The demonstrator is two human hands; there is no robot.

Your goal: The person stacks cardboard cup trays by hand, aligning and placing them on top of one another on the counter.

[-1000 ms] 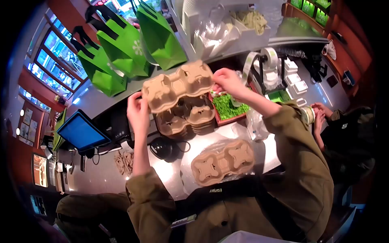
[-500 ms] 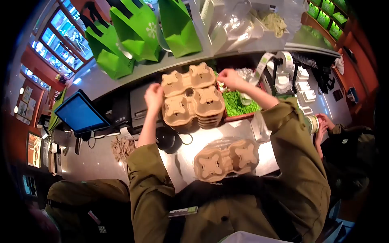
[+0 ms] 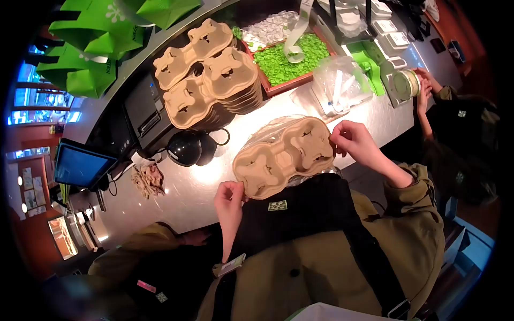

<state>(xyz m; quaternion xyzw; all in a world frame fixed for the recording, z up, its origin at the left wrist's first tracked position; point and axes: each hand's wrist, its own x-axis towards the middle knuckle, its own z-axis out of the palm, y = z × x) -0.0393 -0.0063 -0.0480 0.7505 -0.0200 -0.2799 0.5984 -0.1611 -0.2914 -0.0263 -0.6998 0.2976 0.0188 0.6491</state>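
A brown pulp cup carrier with two cup wells (image 3: 284,155) lies at the counter's front edge, close to my apron, with clear plastic wrap around its edges. My left hand (image 3: 230,202) pinches its left end with fingers and thumb together. At the opposite end, my right hand (image 3: 356,143) has thumb and forefinger closed on the rim. Beyond it stands a tall stack of four-well pulp cup carriers (image 3: 227,72).
A red-edged tray (image 3: 286,85) holds green and white small pieces. Right of it lies a clear plastic bag (image 3: 340,83). A black round device (image 3: 184,148), crumpled brown paper (image 3: 147,179) and a screen (image 3: 83,166) are leftward. A co-worker's hands (image 3: 424,85) hold a round container at right.
Both hands have come down from the sides of the tall carrier stack to the two ends of the nearer two-well carrier. My view has turned and shifted closer to the counter.
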